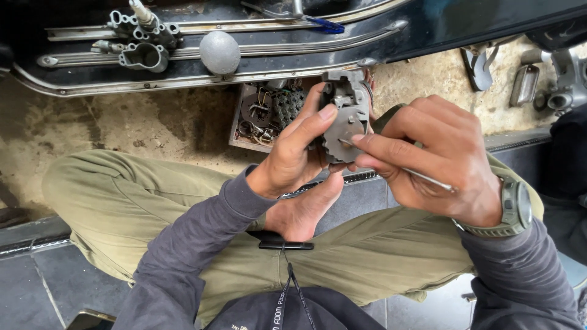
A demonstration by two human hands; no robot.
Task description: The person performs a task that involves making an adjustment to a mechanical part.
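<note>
Left hand: I see fingers curled tight around the grey metal part, held above my lap.
Right hand: I see it pinching a thin metal tool, tip against that part.

A single head-worn camera is looking steeply down from the person's own eye level onto their lap and crossed legs, sitting close over the hands, and it is facing forward toward the dark vehicle body lying across the top edge.
</note>
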